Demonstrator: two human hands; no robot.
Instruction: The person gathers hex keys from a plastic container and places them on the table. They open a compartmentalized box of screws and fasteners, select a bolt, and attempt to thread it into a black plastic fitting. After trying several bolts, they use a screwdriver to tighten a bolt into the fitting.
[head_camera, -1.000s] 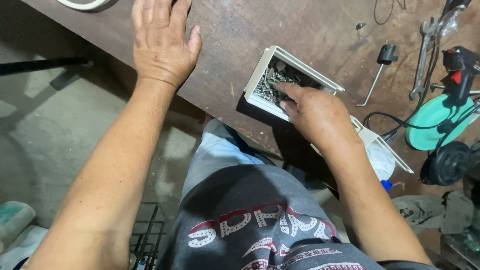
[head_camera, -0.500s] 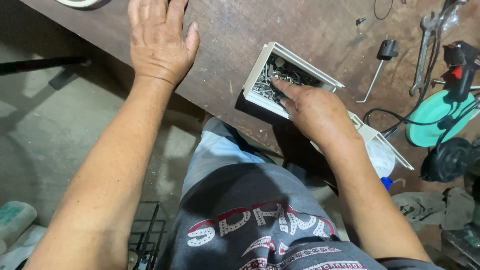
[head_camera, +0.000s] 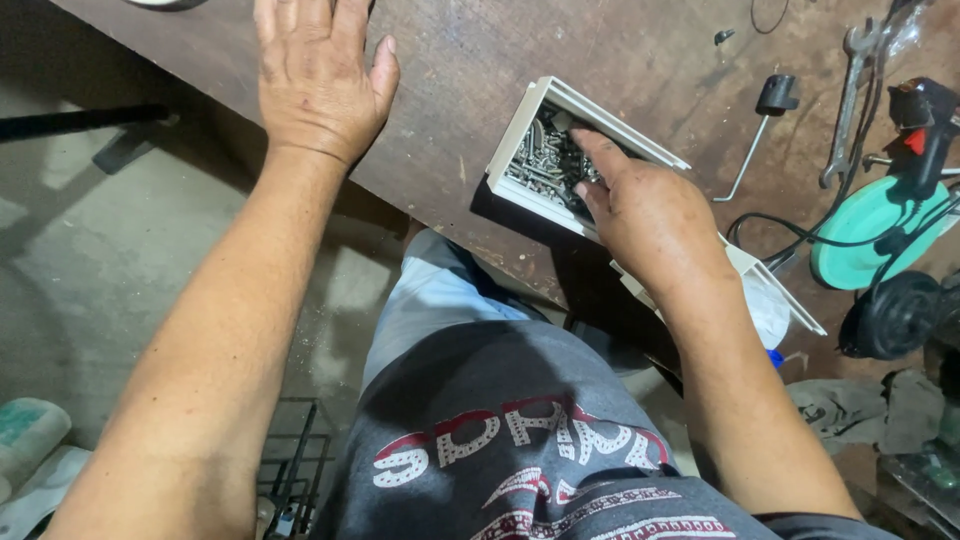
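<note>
My left hand (head_camera: 320, 85) lies flat, palm down, on the brown wooden workbench (head_camera: 470, 60), fingers spread and holding nothing. My right hand (head_camera: 640, 205) reaches into a white rectangular plastic tray (head_camera: 520, 130) at the bench's near edge. The tray is filled with several small metal screws (head_camera: 540, 160). My fingertips dig among the screws; whether any screw is pinched is hidden by the hand. The tray's farther compartments are partly covered by my wrist.
A hex key with a black handle (head_camera: 765, 120) lies right of the tray. A wrench (head_camera: 850, 100), black cable (head_camera: 800, 235) and a green power tool (head_camera: 880, 230) sit at the right. A wire rack (head_camera: 295, 470) stands on the concrete floor below.
My right hand's fingers have pushed a little deeper and further left into the screws. My left hand stays flat on the bench.
</note>
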